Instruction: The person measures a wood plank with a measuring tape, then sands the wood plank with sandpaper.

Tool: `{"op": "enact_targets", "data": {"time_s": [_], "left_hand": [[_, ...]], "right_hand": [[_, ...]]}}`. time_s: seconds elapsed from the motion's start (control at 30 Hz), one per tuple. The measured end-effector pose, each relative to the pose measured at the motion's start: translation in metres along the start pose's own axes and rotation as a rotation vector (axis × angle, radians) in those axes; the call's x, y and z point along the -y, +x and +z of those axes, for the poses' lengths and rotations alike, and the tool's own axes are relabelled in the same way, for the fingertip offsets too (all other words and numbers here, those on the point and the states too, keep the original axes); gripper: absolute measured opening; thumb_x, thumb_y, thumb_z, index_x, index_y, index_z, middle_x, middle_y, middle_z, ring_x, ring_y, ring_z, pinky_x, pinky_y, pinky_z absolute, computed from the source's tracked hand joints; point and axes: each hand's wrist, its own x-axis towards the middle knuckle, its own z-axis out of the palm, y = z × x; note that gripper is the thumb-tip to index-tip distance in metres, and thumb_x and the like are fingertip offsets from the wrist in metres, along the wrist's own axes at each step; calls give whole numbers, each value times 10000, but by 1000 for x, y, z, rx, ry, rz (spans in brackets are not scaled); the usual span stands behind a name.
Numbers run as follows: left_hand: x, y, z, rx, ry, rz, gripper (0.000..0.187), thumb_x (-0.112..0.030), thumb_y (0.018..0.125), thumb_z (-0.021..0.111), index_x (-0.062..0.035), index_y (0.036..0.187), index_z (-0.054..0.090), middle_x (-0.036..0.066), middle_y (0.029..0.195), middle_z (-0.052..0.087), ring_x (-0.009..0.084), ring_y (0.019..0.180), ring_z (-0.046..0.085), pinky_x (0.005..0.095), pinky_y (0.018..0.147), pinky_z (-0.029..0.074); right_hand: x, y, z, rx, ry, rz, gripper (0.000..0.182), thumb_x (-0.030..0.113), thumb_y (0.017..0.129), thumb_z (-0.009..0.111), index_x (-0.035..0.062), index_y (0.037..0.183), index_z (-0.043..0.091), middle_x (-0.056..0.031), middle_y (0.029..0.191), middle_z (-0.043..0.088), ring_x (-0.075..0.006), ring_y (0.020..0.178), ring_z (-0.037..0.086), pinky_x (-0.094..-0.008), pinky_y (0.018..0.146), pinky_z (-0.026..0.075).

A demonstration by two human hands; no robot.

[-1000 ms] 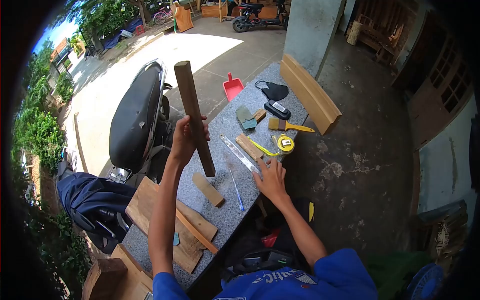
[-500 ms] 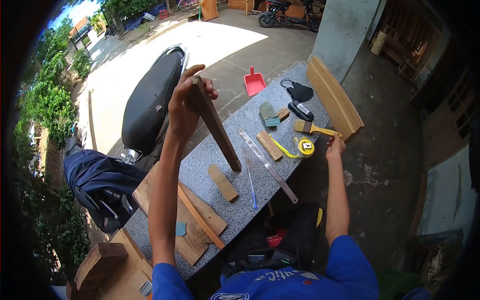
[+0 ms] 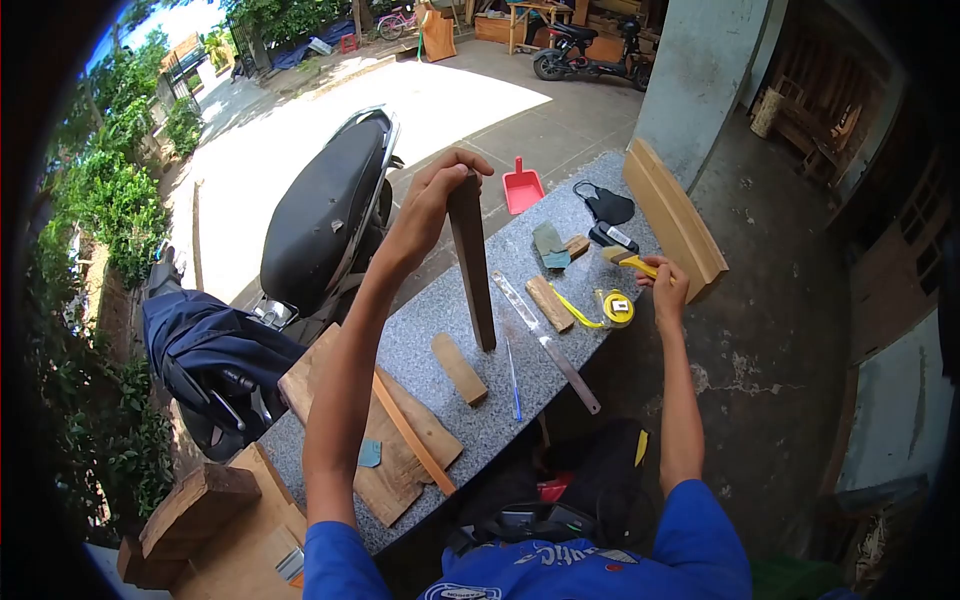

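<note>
Right hand (image 3: 665, 283) now gripping brush (image 3: 632, 262), left hand (image 3: 432, 195) holding stick (image 3: 473, 260) upright

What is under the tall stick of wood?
The wood stick, gripped by the left hand, stands end-down on the granite slab. Nothing else shows beneath; the contact spot itself is hidden.

I count two hands, one dark wood stick (image 3: 471, 255), one paintbrush (image 3: 632, 262), one tape measure (image 3: 614, 308), one ruler (image 3: 545, 340) and one red dustpan (image 3: 523, 188). I see two scooters: one (image 3: 325, 215) close, one (image 3: 590, 52) far.
</note>
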Motion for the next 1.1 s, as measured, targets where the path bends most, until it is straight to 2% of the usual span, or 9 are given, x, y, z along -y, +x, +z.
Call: {"op": "enact_targets", "data": {"time_s": [0.23, 0.37, 0.4, 0.53, 0.63, 0.67, 0.77, 1.0, 1.1], "left_hand": [[-15, -15, 17, -25, 387, 162, 234, -206, 899, 409, -22, 945, 547, 45, 810, 550, 115, 785, 519, 243, 739, 400], [-15, -16, 27, 16, 616, 346, 190, -156, 814, 518, -7, 925, 558, 117, 818, 567, 217, 681, 560, 303, 626, 445], [-4, -12, 33, -25, 637, 530, 208, -138, 770, 555, -10, 933, 558, 143, 830, 569, 282, 727, 580, 336, 649, 458], [-30, -16, 52, 12, 640, 289, 180, -166, 820, 549, -24, 930, 566, 146, 835, 582, 270, 759, 594, 309, 664, 466], [-29, -17, 50, 35, 553, 310, 180, -173, 843, 528, -15, 914, 580, 142, 831, 595, 239, 765, 602, 303, 665, 466], [-32, -18, 48, 61, 398, 102, 215, -204, 837, 541, -20, 931, 603, 116, 876, 619, 189, 804, 606, 296, 692, 469], [-29, -20, 36, 185, 317, 176, 294, -234, 841, 542, -32, 1050, 587, 96, 997, 612, 153, 900, 583, 282, 786, 464], [-36, -21, 20, 176, 227, -47, 409, -345, 840, 544, -85, 1154, 528, 76, 1158, 540, 202, 978, 572, 354, 820, 473], [-34, -26, 13, 86, 235, -93, 378, -326, 835, 556, -88, 1128, 542, 61, 1117, 561, 190, 960, 579, 329, 767, 498]], "right_hand": [[180, -65, 48, 57, 554, -406, 145, 22, 770, 607, 41, 871, 504, -47, 763, 530, -71, 562, 482, -167, 474, 383], [235, -91, 71, 209, 360, -624, 163, 42, 750, 596, 24, 898, 530, -71, 820, 551, -84, 593, 516, -179, 524, 439], [239, -98, 78, 248, 277, -569, 171, 58, 735, 595, 11, 894, 549, -99, 859, 568, -108, 634, 563, -190, 567, 466], [236, -107, 99, 444, 206, -480, 138, 64, 752, 555, -32, 852, 554, -125, 891, 575, -141, 678, 614, -223, 586, 511], [230, -115, 108, 427, 202, -455, 131, 71, 774, 532, -33, 849, 560, -127, 893, 579, -144, 706, 614, -226, 607, 505], [229, -118, 109, 411, 229, -431, 132, 73, 781, 526, -33, 850, 563, -126, 894, 581, -144, 716, 613, -227, 618, 502], [193, -106, 103, 265, 239, -552, 140, 75, 802, 513, -32, 872, 569, -119, 896, 591, -153, 764, 609, -233, 667, 489], [109, -142, 114, -216, 628, 38, 169, 80, 840, 457, -47, 923, 532, -161, 913, 558, -230, 808, 607, -335, 760, 523], [79, -165, 129, 280, 484, 193, 178, 84, 843, 465, -54, 933, 530, -158, 934, 549, -227, 804, 604, -396, 740, 537]]}}
